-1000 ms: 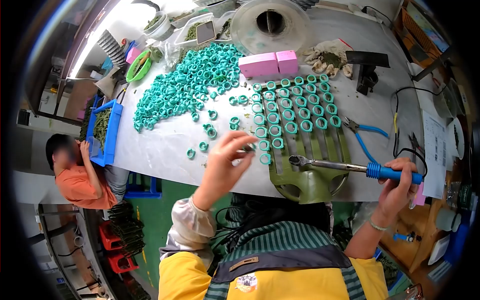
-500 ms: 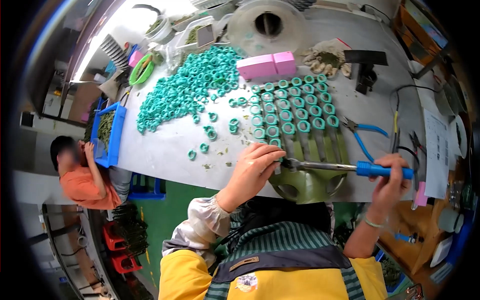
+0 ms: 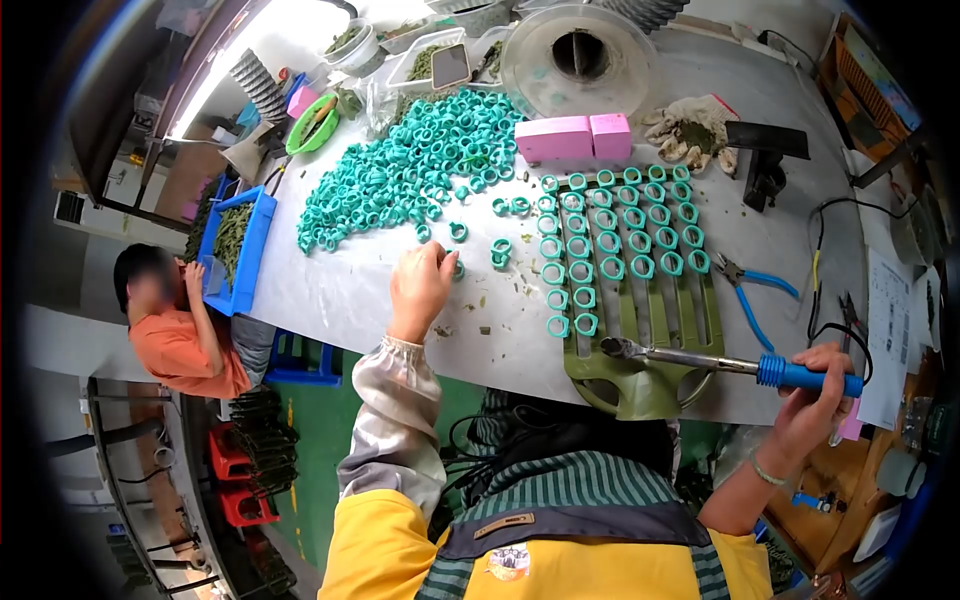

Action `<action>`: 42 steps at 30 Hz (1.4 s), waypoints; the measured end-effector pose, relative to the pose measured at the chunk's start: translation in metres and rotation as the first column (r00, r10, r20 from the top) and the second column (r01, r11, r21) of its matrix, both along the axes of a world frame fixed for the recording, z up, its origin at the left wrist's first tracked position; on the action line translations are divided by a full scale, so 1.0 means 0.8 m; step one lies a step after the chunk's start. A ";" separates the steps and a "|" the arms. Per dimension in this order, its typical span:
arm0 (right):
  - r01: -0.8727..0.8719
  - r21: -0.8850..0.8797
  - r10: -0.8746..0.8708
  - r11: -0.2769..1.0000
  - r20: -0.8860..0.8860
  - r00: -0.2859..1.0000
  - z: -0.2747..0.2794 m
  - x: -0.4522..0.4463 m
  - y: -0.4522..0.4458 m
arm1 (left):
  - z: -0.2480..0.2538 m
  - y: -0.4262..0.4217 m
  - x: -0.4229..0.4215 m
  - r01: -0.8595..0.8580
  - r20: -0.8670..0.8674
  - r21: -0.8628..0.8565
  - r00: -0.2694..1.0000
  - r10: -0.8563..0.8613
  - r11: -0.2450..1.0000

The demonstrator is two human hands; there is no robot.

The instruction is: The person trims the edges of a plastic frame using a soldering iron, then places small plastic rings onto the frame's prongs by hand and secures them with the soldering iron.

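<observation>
My right hand (image 3: 815, 400) is wrapped round the blue handle of a soldering-iron-like tool (image 3: 705, 360), its metal tip over the lower part of the green slatted piece (image 3: 643, 390). Rows of teal rings (image 3: 611, 242) sit on that piece's slats. My left hand (image 3: 421, 285) is at the loose teal rings left of it, fingers closed together over one or more of them; what they grip is mostly hidden. Behind it spreads a large heap of teal rings (image 3: 400, 165). A pair of rings (image 3: 500, 252) lies between my left hand and the green piece.
Pink blocks (image 3: 553, 139), a stained glove (image 3: 690, 130) and a black stand (image 3: 765, 165) are behind the green piece. Blue-handled pliers (image 3: 757, 290) and a cable lie at the right. A co-worker in orange (image 3: 185, 345) sits at the far left beside a blue tray (image 3: 262, 240).
My left hand has moved from the green piece leftward to the loose rings. Another teal ring now shows at the lower left of the rows. The tool tip has come away from the rings.
</observation>
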State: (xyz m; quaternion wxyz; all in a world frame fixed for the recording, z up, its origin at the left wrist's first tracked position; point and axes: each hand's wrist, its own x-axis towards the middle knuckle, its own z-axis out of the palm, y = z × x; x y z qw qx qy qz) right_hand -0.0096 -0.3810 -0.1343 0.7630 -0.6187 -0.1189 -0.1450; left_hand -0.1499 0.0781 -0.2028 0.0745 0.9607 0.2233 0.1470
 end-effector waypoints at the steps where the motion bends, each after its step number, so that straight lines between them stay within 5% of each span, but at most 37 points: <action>1: 0.001 -0.005 -0.001 1.000 -0.004 1.000 0.002 -0.001 -0.001 | 0.002 0.001 0.006 0.011 0.035 0.000 0.999 -0.011 1.000; 8: 0.047 -0.028 -0.047 0.999 0.005 0.999 0.006 -0.002 -0.004 | -0.010 0.023 0.073 0.175 0.257 -0.148 0.957 -0.133 0.973; 11: 0.042 -0.028 -0.042 0.999 -0.018 0.999 0.010 -0.004 -0.006 | -0.014 0.047 0.097 -0.047 0.298 0.109 0.954 0.012 0.993; 23: 0.063 -0.015 -0.064 0.998 -0.032 0.997 0.012 -0.002 -0.006 | -0.023 0.055 0.103 0.204 0.177 0.027 0.962 -0.206 0.979; 25: 0.032 -0.010 -0.032 0.999 -0.027 0.999 0.011 0.001 -0.010 | -0.008 0.034 0.087 0.200 0.149 -0.217 0.974 -0.171 0.955; 27: 0.033 -0.008 -0.033 0.999 -0.017 0.999 0.007 0.003 -0.015 | 0.006 0.012 0.072 0.128 0.129 -0.476 0.989 -0.075 0.870; 29: 0.057 -0.008 -0.057 0.998 0.003 0.998 0.001 0.005 -0.017 | 0.004 0.012 0.058 0.138 0.205 -0.839 0.976 0.071 0.526; 31: 0.054 0.010 -0.053 0.998 -0.063 0.997 0.005 0.002 -0.017 | 0.022 0.000 0.045 0.230 0.260 -0.957 0.950 0.173 0.175; 32: 0.053 0.019 -0.051 0.998 -0.096 0.994 0.007 0.000 -0.016 | 0.035 -0.007 0.039 0.175 0.193 -0.978 0.964 0.182 0.111; 35: 0.026 0.020 -0.024 0.999 -0.072 0.997 0.002 0.003 -0.021 | 0.066 -0.037 0.022 0.103 0.114 -0.885 0.994 -0.004 0.455; 36: 0.065 0.017 -0.064 0.998 -0.050 0.997 -0.004 0.004 -0.024 | 0.076 -0.054 0.021 0.171 0.138 -0.725 0.985 -0.102 0.667; 42: 0.069 0.064 -0.065 0.996 -0.059 0.996 -0.003 0.006 -0.010 | 0.092 -0.173 0.033 0.447 0.339 -0.711 0.894 -0.292 0.543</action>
